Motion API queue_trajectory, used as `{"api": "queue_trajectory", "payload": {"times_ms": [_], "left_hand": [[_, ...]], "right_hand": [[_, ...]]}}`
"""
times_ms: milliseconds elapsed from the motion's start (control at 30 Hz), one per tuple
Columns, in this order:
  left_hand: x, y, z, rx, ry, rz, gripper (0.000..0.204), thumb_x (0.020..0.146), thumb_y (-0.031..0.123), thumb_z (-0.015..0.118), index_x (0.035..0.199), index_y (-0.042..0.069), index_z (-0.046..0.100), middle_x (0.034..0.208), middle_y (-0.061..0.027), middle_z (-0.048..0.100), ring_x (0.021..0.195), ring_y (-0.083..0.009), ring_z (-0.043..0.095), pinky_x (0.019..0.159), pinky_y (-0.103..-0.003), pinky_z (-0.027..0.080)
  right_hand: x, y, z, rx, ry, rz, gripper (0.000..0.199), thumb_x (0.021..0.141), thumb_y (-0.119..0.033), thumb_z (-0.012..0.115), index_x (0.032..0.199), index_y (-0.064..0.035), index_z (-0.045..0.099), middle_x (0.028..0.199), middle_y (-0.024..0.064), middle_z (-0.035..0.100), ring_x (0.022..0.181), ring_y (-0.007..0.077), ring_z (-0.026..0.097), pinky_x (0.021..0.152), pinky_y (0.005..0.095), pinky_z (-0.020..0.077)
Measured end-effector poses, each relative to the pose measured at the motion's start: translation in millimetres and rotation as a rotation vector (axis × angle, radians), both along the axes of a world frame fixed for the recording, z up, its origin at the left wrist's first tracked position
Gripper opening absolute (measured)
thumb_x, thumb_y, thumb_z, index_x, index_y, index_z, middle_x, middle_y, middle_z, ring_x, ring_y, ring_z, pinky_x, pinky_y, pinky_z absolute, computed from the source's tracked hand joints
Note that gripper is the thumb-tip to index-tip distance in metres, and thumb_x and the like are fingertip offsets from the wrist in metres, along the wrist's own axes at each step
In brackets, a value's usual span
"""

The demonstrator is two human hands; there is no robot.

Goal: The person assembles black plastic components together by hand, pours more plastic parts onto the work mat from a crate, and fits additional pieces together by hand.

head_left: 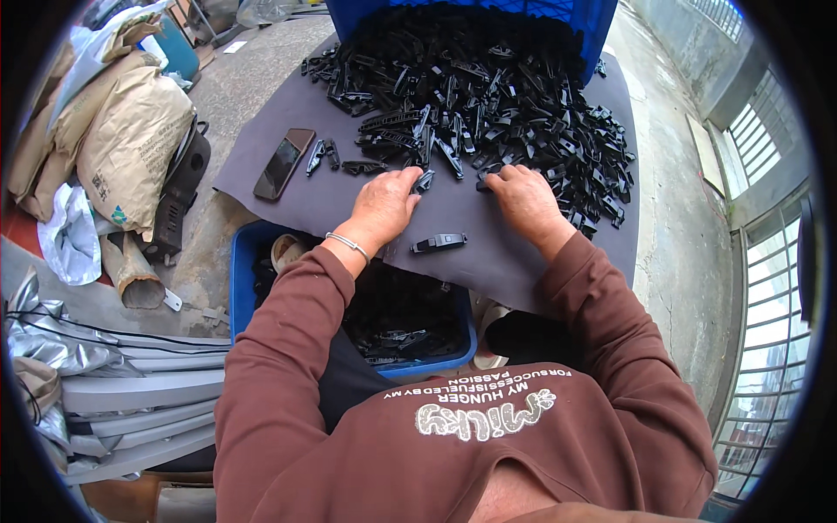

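A large heap of small black plastic parts [523,113] covers the far part of a grey-covered table. My left hand [384,209], with a bangle at the wrist, pinches a black plastic part [425,181] at the heap's near edge. To its right, my right hand [526,202] has thumb and fingers closed on another black plastic part [483,180], mostly hidden by the fingertips. A single long black part [438,242] lies apart on the cover, nearer to me and between the hands. A few more loose parts [321,157] lie left of the heap.
A blue crate [602,35] lies tipped behind the heap. On the table's left lies a phone [284,164]. Below the near edge stands a blue bin [240,288] holding more black parts. Paper sacks [131,139] and grey strips [148,392] are at the left.
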State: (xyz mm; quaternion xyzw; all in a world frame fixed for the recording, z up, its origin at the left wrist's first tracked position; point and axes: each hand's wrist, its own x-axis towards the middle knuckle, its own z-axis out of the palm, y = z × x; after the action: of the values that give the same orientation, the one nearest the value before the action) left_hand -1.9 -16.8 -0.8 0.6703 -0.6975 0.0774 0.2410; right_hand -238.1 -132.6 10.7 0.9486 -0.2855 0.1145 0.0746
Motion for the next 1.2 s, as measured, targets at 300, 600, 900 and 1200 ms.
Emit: {"api": "queue_trajectory", "payload": {"times_ms": [300,600,900,1200], "left_hand": [[6,2,2,0.342,0.473,-0.044,0.024,0.084,0.020,0.070,0.105,0.010,0.067,0.101,-0.0105,0.065,0.098,-0.0298,0.061,0.085,-0.039,0.050],[1,10,8,0.226,0.081,-0.101,0.026,0.081,0.014,0.072,0.107,0.008,0.067,0.094,-0.0092,0.066,0.091,-0.0294,0.063,0.081,-0.036,0.051],[-6,12,7,0.251,0.351,-0.134,0.046,0.076,0.002,0.074,0.120,0.010,0.062,0.101,-0.0081,0.071,0.081,-0.0196,0.066,0.071,-0.029,0.053],[0,8,-2,0.226,0.383,-0.173,0.048,0.076,0.002,0.075,0.121,0.010,0.061,0.097,-0.0084,0.071,0.078,-0.0179,0.065,0.072,-0.028,0.053]], "right_hand": [[16,-1,8,0.061,0.006,0.135,0.019,0.082,-0.007,0.056,0.100,-0.0061,0.060,0.094,0.0141,0.062,0.089,0.0314,0.062,0.077,0.0412,0.0503],[19,16,5,0.360,-0.047,0.310,0.021,0.082,-0.006,0.057,0.103,-0.0034,0.060,0.091,0.0161,0.065,0.090,0.0343,0.065,0.077,0.0430,0.0524],[22,0,2,0.426,-0.121,0.351,0.025,0.079,-0.012,0.068,0.102,-0.0032,0.065,0.090,0.0141,0.061,0.085,0.0336,0.063,0.073,0.0402,0.0520],[46,16,-7,0.413,-0.193,0.432,0.024,0.081,-0.025,0.071,0.092,-0.0037,0.067,0.088,0.0125,0.061,0.084,0.0329,0.063,0.073,0.0404,0.0523]]}}
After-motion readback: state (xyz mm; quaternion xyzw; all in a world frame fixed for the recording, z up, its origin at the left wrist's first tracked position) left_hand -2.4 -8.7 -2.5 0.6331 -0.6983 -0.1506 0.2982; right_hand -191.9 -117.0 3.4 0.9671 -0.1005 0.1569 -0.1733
